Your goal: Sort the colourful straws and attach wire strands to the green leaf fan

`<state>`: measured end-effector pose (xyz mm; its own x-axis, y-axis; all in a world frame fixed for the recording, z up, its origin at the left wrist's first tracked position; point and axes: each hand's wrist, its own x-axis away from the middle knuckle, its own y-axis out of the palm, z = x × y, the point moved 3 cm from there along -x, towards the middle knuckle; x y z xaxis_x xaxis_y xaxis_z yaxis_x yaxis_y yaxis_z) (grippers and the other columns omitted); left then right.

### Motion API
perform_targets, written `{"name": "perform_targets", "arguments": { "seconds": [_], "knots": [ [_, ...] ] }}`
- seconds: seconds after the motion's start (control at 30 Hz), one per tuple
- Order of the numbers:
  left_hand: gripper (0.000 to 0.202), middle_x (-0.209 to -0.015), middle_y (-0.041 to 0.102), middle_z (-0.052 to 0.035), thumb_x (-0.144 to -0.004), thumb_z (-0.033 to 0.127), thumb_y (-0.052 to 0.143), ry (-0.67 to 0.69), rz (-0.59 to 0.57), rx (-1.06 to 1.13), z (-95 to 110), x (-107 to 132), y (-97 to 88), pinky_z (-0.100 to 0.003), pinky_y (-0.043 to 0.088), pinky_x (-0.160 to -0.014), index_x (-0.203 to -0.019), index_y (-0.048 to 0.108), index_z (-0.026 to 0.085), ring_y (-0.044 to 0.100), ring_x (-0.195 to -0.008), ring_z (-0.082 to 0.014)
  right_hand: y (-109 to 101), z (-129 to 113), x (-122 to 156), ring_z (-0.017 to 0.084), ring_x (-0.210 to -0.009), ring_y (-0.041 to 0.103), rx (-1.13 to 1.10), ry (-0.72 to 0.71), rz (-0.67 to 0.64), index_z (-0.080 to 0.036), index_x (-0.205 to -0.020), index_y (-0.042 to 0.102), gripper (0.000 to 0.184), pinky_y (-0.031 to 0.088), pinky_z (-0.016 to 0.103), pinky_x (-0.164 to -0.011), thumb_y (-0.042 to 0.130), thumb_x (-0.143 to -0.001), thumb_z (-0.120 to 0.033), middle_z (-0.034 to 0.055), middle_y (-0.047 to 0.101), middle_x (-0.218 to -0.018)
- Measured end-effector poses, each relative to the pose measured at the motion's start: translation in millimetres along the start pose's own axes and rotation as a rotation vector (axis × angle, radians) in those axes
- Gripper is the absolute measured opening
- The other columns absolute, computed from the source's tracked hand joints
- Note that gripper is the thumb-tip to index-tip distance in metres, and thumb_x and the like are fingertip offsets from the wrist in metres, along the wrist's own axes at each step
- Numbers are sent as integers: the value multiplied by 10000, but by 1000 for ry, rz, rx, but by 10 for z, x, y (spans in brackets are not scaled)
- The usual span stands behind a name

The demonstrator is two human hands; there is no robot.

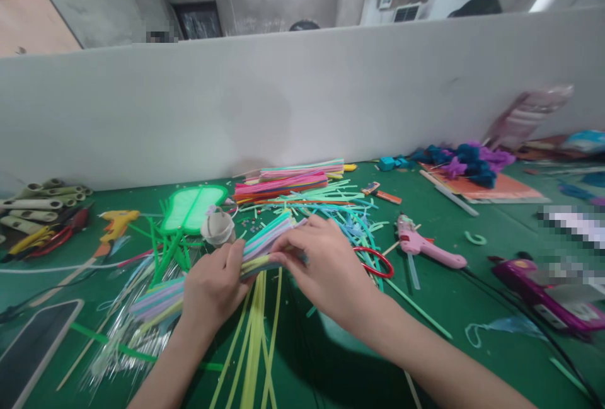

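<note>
My left hand (215,283) is wrapped round the middle of a bundle of pastel pipe cleaners (267,239) in lilac, turquoise and yellow. The bundle slants up to the right, its left end sticking out past my wrist. At its right end my right hand (326,258) pinches some of the strands between thumb and fingers; the exact strands are hidden. Loose yellow pipe cleaners (255,346) lie on the table below my hands. Red scissor handles (378,262) show just beyond my right hand, the blades out of sight.
Pink and red pipe cleaners (281,186) and scattered mint strands (326,195) lie behind. A green framed piece (193,207) and yellow glue gun (117,223) are left; a pink glue gun (430,248) and purple device (543,295) right. A white partition (302,100) closes the back.
</note>
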<state>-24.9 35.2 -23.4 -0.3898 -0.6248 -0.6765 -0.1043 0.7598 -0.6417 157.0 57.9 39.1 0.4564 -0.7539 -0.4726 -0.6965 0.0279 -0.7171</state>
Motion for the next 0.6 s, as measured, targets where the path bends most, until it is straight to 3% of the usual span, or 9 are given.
{"name": "perform_targets", "arguments": {
  "seconds": [0.2, 0.43, 0.6],
  "knots": [
    [387, -727, 668, -51, -817, 418, 606, -1, 51, -60, -95, 8, -24, -302, 347, -550, -1064, 585, 120, 584, -583, -218, -292, 96, 15, 174, -733, 517, 36, -9, 90, -200, -771, 668, 107, 368, 309, -727, 629, -870, -208, -4, 700, -745],
    [370, -763, 678, -60, -818, 374, 606, 45, 27, -60, -87, 19, -18, -305, 358, -560, -1077, 581, 112, 586, -598, -219, -857, 352, 147, 168, -706, 600, 102, 137, 149, -234, -761, 681, 143, 409, 303, -670, 623, -855, -325, 4, 695, -765],
    [387, -772, 684, -71, -823, 368, 599, 47, 63, -87, -118, 23, -9, -305, 357, -545, -1105, 578, 103, 579, -579, -219, -1270, 588, 363, 142, -546, 526, 204, 328, 215, -264, -780, 702, 250, 357, 286, -527, 614, -803, -497, 3, 683, -743]
  ]
}}
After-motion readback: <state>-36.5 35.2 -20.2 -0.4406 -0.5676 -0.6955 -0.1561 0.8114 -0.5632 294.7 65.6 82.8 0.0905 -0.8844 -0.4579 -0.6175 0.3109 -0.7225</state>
